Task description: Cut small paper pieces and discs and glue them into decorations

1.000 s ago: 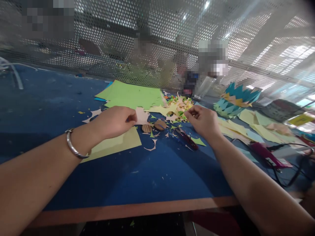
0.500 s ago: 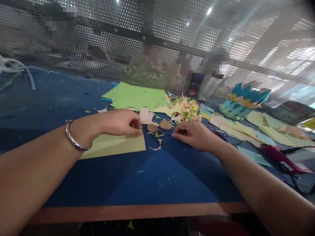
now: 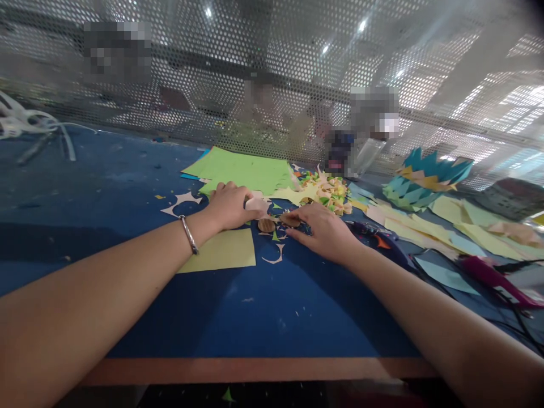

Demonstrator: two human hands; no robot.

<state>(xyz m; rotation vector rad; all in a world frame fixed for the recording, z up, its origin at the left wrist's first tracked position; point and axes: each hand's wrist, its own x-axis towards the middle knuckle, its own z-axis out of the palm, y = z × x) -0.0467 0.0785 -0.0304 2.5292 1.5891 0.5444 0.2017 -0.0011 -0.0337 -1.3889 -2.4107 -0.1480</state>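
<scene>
So the right hand is right at the round wooden disc on the right, mid-tabletop, partly covering it; the thumb sits on the near side of the disc and the other fingers on the far side, and honestly I can't tell if that grip is clamped on it; the second wooden disc lies just to the left, between the two hands; the left hand is over by a pale pink paper piece, thumb on the near side, and I can't tell whether its grip is together on the paper or just resting there; a silver bracelet is on that wrist, above a yellow sheet lying nearer; a curved pale scrap sits on the near side of the discs; green sheets lie beyond the left hand, with a heap of cut paper bits to their right; farther right there's a spiky blue-green paper crown, then loose yellow strips nearer, and a magenta tool near the right edge; a perforated metal screen runs along the far side.
</scene>
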